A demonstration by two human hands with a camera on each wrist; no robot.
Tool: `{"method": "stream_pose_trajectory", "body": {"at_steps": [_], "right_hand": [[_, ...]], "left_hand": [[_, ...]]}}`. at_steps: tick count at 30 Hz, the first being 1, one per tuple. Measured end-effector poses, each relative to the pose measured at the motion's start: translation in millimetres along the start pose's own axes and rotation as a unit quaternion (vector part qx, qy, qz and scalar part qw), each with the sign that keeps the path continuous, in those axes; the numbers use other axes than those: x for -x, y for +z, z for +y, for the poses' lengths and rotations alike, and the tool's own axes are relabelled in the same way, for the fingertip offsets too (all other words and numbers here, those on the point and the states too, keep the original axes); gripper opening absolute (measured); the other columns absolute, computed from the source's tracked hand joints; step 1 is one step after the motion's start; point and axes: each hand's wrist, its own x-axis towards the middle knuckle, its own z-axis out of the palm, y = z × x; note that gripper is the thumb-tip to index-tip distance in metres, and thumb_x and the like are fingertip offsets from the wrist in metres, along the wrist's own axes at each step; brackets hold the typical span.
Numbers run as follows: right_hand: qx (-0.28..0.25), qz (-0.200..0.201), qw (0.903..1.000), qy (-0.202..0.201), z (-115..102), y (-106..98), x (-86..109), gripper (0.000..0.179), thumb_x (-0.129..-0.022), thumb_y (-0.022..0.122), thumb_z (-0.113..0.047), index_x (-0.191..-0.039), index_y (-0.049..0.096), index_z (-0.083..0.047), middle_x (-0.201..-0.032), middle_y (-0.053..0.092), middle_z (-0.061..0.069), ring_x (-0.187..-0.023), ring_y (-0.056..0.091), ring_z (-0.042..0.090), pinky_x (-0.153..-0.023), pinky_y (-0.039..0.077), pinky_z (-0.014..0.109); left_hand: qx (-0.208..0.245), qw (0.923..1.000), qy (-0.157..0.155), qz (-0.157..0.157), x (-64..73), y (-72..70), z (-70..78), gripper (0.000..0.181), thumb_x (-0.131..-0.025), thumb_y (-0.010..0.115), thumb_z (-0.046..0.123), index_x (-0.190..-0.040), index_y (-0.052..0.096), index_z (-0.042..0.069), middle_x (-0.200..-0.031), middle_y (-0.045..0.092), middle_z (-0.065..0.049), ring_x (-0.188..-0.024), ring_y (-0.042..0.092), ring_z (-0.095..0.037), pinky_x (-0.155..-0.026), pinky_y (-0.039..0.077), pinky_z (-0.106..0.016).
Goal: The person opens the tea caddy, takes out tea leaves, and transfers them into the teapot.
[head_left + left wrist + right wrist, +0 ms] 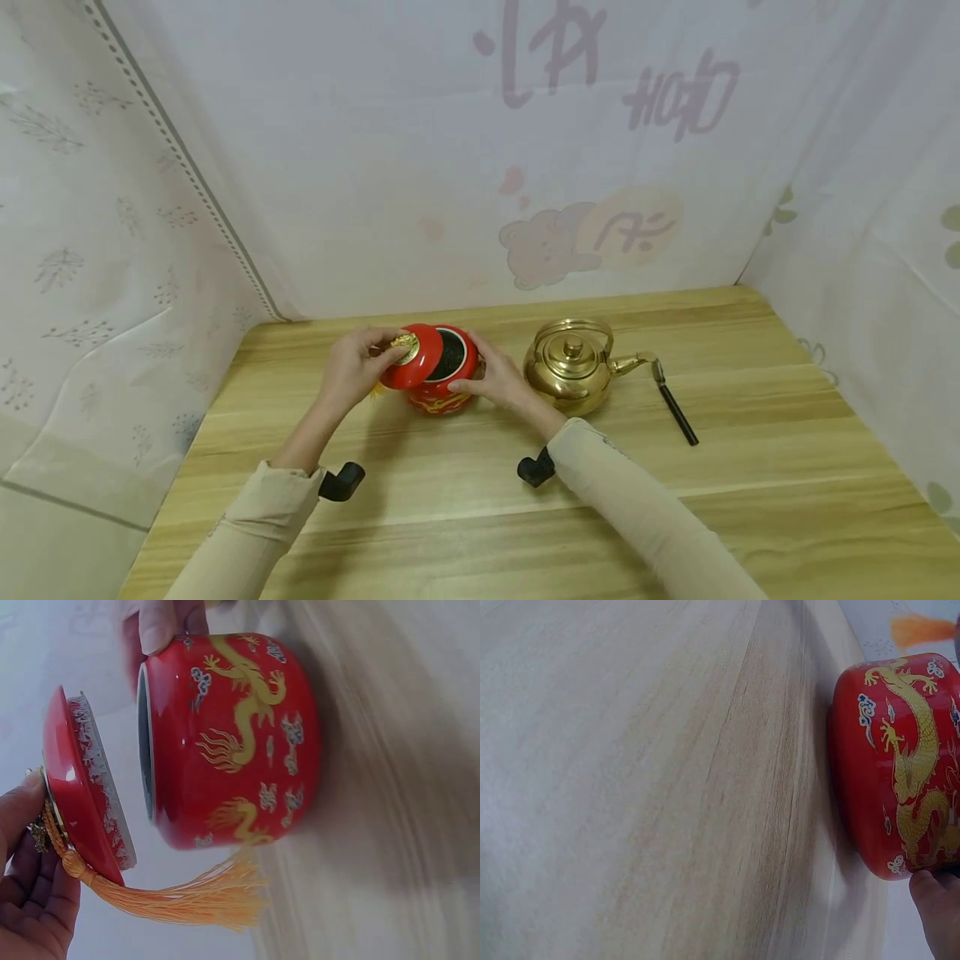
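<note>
A red jar with gold dragons stands on the table, its mouth uncovered and dark loose tea leaves inside. My left hand pinches the gold knob of the red lid, which is raised and tilted at the jar's left. In the left wrist view a gap shows between the lid's pale inner ring and the jar's rim. An orange tassel hangs from the knob. My right hand holds the jar by its right side, thumb near the rim.
A shiny brass teapot stands right of the jar, its spout pointing right. Beside the spout lies a slim tool with a dark handle. Printed cloth hangs behind the wooden table.
</note>
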Motion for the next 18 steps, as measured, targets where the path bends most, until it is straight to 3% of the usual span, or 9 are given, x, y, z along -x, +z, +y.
{"method": "stream_pose_trajectory", "body": {"at_steps": [7,12,18], "right_hand": [[-0.01,-0.005,0.9999,0.007,-1.6,0.5,1.8,0.093,-0.075,0.08,-0.024,-0.148,0.026,-0.003,-0.149,0.034,0.016,-0.134,0.038,0.031,-0.111,0.032,0.042],[-0.017,-0.007,0.9998,0.01,-2.0,-0.2,1.7,0.093,-0.076,0.08,-0.025,-0.148,0.025,-0.003,-0.148,0.036,0.016,-0.132,0.041,0.031,-0.11,0.034,0.043],[-0.031,-0.008,0.9994,0.013,0.0,0.5,1.1,0.094,-0.075,0.08,-0.025,-0.148,0.025,-0.003,-0.148,0.036,0.016,-0.133,0.04,0.031,-0.11,0.033,0.043]], "left_hand": [[0.001,0.9995,0.015,-0.028,-16.7,11.7,4.0,0.022,-0.08,0.074,0.009,-0.099,0.072,-0.001,-0.092,0.067,-0.016,-0.08,0.063,-0.027,-0.067,0.052,-0.033],[-0.012,0.9987,0.014,-0.049,-23.0,17.9,5.8,0.022,-0.082,0.073,0.013,-0.101,0.072,0.0,-0.09,0.065,-0.014,-0.081,0.062,-0.027,-0.068,0.053,-0.037],[-0.027,0.9976,0.015,-0.062,-25.7,23.5,6.5,0.021,-0.082,0.072,0.012,-0.101,0.072,0.001,-0.086,0.064,-0.012,-0.079,0.057,-0.024,-0.066,0.049,-0.033]]}}
